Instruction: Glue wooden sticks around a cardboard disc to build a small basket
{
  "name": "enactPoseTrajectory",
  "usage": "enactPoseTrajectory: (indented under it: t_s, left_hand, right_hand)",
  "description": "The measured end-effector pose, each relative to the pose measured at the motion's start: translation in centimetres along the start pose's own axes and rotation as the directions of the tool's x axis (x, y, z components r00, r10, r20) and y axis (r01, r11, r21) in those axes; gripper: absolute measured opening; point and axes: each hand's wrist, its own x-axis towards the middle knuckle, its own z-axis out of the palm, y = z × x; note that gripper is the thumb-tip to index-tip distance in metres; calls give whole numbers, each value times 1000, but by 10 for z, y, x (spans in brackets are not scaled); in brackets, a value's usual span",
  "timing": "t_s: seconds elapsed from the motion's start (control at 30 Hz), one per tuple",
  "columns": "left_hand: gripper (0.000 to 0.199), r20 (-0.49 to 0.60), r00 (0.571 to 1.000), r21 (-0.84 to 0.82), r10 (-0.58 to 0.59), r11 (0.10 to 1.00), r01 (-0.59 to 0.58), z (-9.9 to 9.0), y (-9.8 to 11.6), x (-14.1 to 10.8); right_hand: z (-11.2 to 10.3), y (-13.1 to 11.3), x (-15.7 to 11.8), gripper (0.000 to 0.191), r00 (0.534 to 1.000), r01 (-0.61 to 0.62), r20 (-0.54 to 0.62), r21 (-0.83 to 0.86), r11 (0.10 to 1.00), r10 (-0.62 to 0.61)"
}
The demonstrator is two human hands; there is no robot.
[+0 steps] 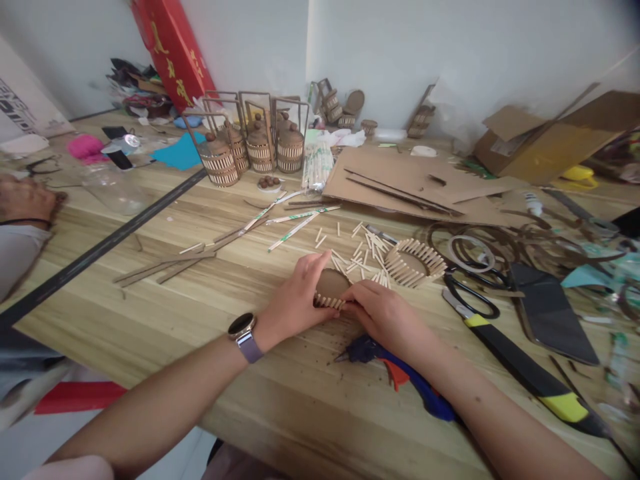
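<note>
My left hand (295,297) is closed around the left side of a small round cardboard piece (333,283), with thumb and fingers on its edge. Short wooden sticks (327,302) stand in a row along the piece's near rim. At its right side, the fingertips of my right hand (376,308) pinch together at the end of that row; what lies between them is too small to make out. Loose cut sticks (367,257) are scattered just beyond. A ring of sticks (415,262) lies to the right. Below my right hand rests a blue glue gun (370,350).
A yellow-black utility knife (525,373), scissors (473,293) and a dark phone (553,313) lie at the right. Behind are a cardboard sheet (400,177) and several handled stick baskets (260,150). Another person's hand (25,200) rests at the left.
</note>
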Motion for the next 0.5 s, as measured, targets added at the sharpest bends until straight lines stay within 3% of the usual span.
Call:
enactPoseTrajectory:
  t_s: [0.5]
  left_hand:
    - [118, 8, 1000, 10, 21, 1000, -21, 0, 0, 0]
  right_hand:
    - [0, 0, 0, 14, 999, 30, -23, 3, 1000, -30]
